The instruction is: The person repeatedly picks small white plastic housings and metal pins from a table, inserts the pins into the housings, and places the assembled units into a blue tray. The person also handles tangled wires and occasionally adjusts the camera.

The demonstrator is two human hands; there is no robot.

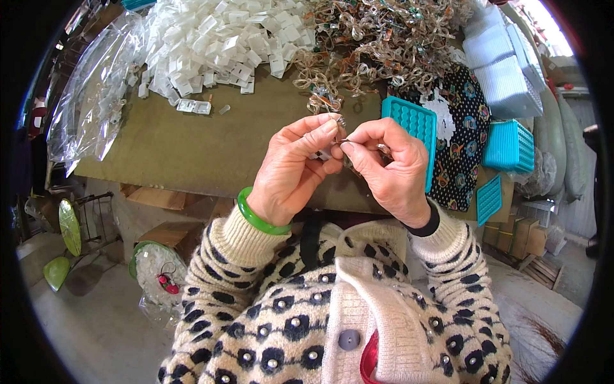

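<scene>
Close together over the near part of the table, my left hand (288, 168) and my right hand (395, 168) are both closed in a pinch. Between their fingertips is a thin wire bundle (341, 121), partly hidden by the fingers. Thumb and forefinger of my left hand grip its upper end. My right hand pinches a strand beside it, and a looped bit shows by its curled fingers. Just beyond lies a big tangled pile of coiled clear wires (390, 48) with small orange and green parts. A teal dimpled tray (412, 125) lies beside my right hand.
White plastic housings (217, 45) are heaped at the far left, beside a clear plastic bag (96, 102). One housing (194, 107) lies apart on the table (192, 150). At right, stacked pale trays (502, 64) and teal trays (509, 147) stand by a patterned dark cloth (464, 166).
</scene>
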